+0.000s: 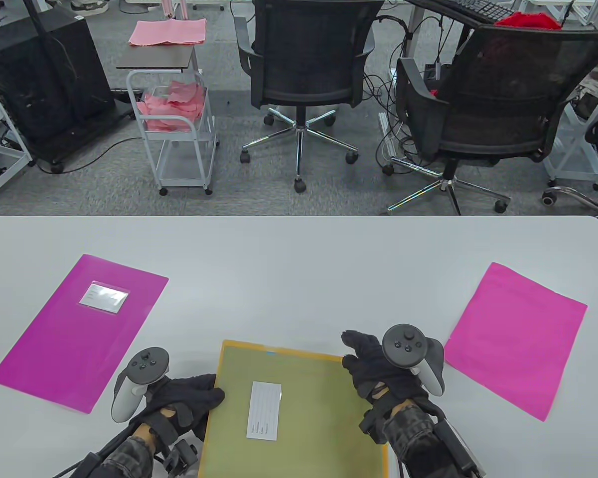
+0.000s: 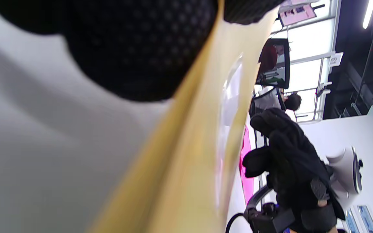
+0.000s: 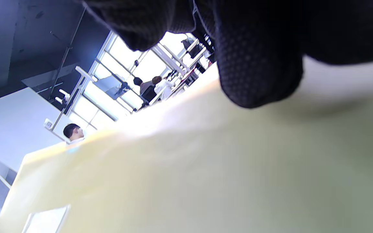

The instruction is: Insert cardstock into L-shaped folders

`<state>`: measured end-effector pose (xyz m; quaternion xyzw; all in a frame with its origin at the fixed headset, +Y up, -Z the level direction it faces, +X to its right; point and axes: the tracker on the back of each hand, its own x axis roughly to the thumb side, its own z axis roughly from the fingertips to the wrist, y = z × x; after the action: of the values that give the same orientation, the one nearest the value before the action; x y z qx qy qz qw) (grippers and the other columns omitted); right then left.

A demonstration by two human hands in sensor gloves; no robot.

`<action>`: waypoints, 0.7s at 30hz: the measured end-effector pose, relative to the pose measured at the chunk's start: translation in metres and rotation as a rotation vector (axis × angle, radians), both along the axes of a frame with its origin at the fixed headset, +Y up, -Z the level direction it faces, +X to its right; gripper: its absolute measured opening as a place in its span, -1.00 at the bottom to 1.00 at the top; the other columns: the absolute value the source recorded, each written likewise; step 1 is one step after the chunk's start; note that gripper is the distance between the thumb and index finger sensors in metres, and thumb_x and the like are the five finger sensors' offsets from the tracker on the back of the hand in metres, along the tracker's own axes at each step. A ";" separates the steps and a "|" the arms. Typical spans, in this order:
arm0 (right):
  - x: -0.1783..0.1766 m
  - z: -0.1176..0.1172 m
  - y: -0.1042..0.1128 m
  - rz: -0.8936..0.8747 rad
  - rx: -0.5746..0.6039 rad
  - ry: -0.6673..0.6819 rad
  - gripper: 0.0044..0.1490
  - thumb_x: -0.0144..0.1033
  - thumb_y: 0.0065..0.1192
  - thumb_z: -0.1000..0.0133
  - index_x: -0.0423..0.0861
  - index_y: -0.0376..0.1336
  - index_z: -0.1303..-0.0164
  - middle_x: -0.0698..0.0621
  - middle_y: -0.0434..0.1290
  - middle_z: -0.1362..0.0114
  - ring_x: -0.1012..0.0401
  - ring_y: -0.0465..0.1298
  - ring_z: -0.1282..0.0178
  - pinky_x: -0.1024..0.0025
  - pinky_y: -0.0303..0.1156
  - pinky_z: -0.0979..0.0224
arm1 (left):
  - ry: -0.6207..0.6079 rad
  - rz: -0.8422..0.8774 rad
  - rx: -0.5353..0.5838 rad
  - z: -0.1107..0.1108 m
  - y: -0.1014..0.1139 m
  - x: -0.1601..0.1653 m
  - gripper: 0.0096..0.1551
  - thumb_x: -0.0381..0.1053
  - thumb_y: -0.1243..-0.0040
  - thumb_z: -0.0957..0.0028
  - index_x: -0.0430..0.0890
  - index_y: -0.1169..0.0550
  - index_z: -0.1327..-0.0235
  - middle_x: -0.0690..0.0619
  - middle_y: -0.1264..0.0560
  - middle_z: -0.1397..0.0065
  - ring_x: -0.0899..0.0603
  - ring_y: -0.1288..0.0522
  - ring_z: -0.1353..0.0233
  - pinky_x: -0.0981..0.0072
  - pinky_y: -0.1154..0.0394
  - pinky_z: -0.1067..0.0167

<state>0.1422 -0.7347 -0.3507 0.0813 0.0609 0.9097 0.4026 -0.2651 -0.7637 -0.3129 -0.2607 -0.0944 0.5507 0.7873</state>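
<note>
Between my hands on the counter point(image 1: 299, 259) lies the yellow folder point(image 1: 304, 398): left fingers point(image 1: 207, 398) pinch its left edge, right fingers point(image 1: 361, 356) rest straight at its right corner. Filled magenta folder point(image 1: 79, 328) sits far left; I judge the loose cardstock point(image 1: 518, 338), far right, remains.

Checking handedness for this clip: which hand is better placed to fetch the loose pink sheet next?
Likely the right hand: the pink sheet lies just beyond it, while the left hand grips the yellow folder's left edge.
</note>
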 end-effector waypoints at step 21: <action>0.042 0.003 0.004 -0.268 0.070 -0.225 -0.13 -0.17 0.20 0.09 -0.14 -0.07 -0.35 -0.40 0.04 -0.41 -0.15 0.49 -0.05 -0.02 0.52 0.04 | 0.899 0.505 -0.242 -0.038 -0.016 0.036 -0.43 0.00 -0.08 -0.11 -0.05 -0.28 -0.38 -0.08 -0.63 -0.15 -0.09 -0.82 0.11 0.02 -0.66 0.05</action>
<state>0.1838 -0.7309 -0.3474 0.0003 -0.0278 0.8528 0.5215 -0.2291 -0.7801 -0.3507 -0.0568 0.2569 0.7875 0.5573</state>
